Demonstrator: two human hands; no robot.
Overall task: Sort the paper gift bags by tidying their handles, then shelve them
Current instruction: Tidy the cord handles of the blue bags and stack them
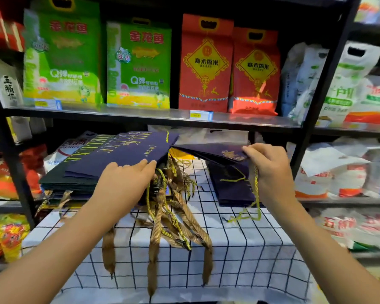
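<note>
A stack of flat navy paper gift bags (75, 178) with gold lettering lies on the left of a checked tablecloth (239, 255). My left hand (123, 181) rests flat on the top bag's edge, fingers straight. Brown ribbon handles and gold cord handles (173, 218) spill in a tangle from the stack's right side. My right hand (270, 170) pinches the corner of a lifted navy bag (208, 150), and its gold cord handle (256, 194) dangles below the fingers. More navy bags (233, 187) lie flat under that hand.
A black metal shelf frame (316, 106) surrounds the table. The shelf above (140, 116) holds green and red rice packs. White and coloured sacks fill the side shelves at left and right. The tablecloth's front edge hangs near me.
</note>
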